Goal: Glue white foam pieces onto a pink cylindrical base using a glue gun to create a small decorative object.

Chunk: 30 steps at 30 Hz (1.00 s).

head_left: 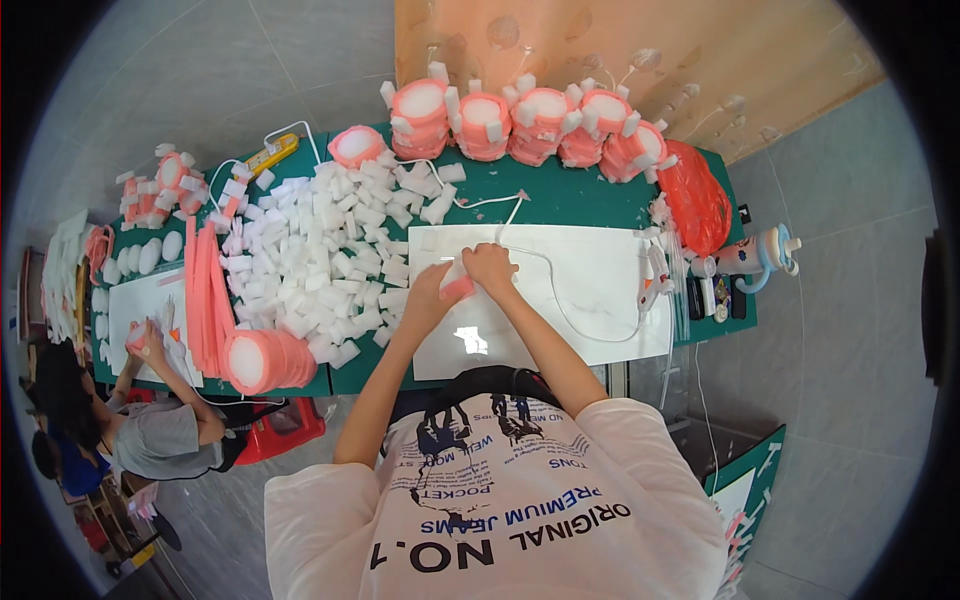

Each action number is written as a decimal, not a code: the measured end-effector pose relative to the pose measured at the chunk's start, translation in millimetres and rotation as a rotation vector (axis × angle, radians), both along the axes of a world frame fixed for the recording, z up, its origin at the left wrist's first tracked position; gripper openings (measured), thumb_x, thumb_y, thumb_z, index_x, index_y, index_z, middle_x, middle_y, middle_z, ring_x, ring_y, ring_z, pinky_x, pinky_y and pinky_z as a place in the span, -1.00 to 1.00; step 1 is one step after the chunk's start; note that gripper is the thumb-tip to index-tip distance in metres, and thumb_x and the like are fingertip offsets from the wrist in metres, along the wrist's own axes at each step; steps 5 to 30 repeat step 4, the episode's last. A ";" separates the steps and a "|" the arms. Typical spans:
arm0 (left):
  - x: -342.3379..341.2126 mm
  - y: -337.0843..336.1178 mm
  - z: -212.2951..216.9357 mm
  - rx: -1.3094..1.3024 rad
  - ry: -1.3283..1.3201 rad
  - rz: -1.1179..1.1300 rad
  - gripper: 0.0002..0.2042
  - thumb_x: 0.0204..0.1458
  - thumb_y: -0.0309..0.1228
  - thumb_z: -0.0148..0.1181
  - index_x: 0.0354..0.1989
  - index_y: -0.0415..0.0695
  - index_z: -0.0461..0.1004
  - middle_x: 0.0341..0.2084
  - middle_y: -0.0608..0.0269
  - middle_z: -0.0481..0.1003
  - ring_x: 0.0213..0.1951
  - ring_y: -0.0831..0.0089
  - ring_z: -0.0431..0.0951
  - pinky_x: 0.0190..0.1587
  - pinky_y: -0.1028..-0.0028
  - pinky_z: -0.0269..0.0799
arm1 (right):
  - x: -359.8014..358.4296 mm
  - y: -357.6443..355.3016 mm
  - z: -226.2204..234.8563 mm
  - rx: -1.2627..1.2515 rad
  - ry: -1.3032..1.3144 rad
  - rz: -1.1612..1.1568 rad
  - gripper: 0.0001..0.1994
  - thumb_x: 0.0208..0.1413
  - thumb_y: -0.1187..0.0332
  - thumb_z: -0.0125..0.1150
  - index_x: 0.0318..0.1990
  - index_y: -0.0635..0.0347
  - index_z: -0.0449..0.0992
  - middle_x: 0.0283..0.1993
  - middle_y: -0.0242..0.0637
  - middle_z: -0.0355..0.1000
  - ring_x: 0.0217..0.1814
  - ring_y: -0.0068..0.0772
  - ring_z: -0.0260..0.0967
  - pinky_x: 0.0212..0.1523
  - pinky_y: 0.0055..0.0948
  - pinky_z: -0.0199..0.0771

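Both my hands meet over the white board (590, 290) on the green table (560, 195). My left hand (432, 290) and my right hand (490, 268) hold a small pink foam ring (457, 288) with a white foam piece pressed against it. A white cord (560, 290) runs from my right hand across the board to a glue gun (652, 285) lying at the board's right edge.
A big heap of white foam blocks (320, 260) lies left of my hands. Stacks of finished pink rings (530, 125) line the table's far edge, flat pink discs (265, 360) stand at the near left. A red bag (695, 200) and bottle (765, 255) sit right. Another person (150, 430) works at far left.
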<state>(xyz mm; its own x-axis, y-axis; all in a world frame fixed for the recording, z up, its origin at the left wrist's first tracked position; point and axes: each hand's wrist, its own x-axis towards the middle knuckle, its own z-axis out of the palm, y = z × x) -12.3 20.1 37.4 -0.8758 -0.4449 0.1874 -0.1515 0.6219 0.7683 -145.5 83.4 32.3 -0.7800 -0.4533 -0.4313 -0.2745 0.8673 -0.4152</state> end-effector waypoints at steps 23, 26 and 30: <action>-9.9 6.3 -27.4 0.029 -0.327 -0.143 -0.46 -0.29 -0.35 0.22 -0.05 -0.23 0.25 -0.16 -0.05 0.33 -0.10 0.14 0.33 0.01 0.20 0.12 | 1.9 1.1 9.3 0.024 0.009 -0.009 -0.62 -0.16 0.15 -0.14 -0.30 0.23 0.46 -0.10 -0.10 0.30 0.03 -0.07 0.13 -0.05 0.16 -0.03; -9.9 6.3 -27.4 0.029 -0.327 -0.143 -0.46 -0.29 -0.35 0.22 -0.05 -0.23 0.25 -0.16 -0.05 0.33 -0.10 0.14 0.33 0.01 0.20 0.12 | 1.9 1.1 9.3 0.024 0.009 -0.009 -0.62 -0.16 0.15 -0.14 -0.30 0.23 0.46 -0.10 -0.10 0.30 0.03 -0.07 0.13 -0.05 0.16 -0.03; -9.9 6.3 -27.4 0.029 -0.327 -0.143 -0.46 -0.29 -0.35 0.22 -0.05 -0.23 0.25 -0.16 -0.05 0.33 -0.10 0.14 0.33 0.01 0.20 0.12 | 1.9 1.1 9.3 0.024 0.009 -0.009 -0.62 -0.16 0.15 -0.14 -0.30 0.23 0.46 -0.10 -0.10 0.30 0.03 -0.07 0.13 -0.05 0.16 -0.03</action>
